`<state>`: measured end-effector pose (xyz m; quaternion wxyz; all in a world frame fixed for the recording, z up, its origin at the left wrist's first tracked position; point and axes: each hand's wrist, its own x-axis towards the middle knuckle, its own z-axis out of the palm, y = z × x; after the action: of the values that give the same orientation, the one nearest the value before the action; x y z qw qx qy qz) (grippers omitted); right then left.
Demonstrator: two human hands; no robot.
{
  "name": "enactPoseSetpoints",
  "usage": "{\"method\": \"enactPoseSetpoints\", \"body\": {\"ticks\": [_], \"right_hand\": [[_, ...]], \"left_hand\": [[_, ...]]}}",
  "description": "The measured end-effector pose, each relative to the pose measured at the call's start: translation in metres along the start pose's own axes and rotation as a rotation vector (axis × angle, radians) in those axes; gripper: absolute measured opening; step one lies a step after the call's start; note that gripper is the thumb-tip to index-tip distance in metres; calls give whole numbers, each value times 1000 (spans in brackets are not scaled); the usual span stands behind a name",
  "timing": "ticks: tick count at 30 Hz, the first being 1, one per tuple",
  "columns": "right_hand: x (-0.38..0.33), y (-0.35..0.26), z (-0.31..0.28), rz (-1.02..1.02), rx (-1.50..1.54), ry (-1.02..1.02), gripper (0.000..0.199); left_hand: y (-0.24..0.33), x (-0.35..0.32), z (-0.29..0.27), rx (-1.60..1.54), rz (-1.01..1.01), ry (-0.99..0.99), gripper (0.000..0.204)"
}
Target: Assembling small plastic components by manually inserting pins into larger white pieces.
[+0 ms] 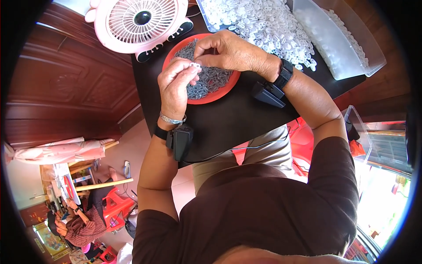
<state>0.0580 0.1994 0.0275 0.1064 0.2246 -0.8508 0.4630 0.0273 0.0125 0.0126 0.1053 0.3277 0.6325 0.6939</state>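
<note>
Above the orange-red bowl [236, 80], my left hand [175, 83] pinches a small white plastic piece [195, 66] between thumb and fingers. Close beside it, my right hand [226, 52] has its thumb and index finger drawn together over the bowl. What those right fingertips hold, if anything, is too small to make out. Many small, thin grey pieces [215, 79] fill the bowl; they look like screws or plugs. Beyond my right hand lies a big heap of white, oval plastic pieces with holes [272, 26], some spilling onto the black tabletop [220, 127].
A pink fan [143, 20] stands at the table's far left. At the far right is a translucent plastic bin [327, 44] with more white pieces. A cable [220, 154] trails from my left wrist device. Another person [85, 226] sits at the lower left near a red stool [116, 209].
</note>
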Motion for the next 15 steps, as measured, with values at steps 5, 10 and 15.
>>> {"method": "enactPoseSetpoints", "body": {"ticks": [5, 10, 15], "right_hand": [[0, -5, -3, 40, -15, -42, 10], [2, -1, -2, 56, 115, -43, 11], [1, -3, 0, 68, 48, -43, 12]], "left_hand": [[1, -1, 1, -7, -7, -5, 13], [-5, 1, -4, -138, -39, 18, 14], [-6, 2, -4, -214, -81, 7, 15]]}}
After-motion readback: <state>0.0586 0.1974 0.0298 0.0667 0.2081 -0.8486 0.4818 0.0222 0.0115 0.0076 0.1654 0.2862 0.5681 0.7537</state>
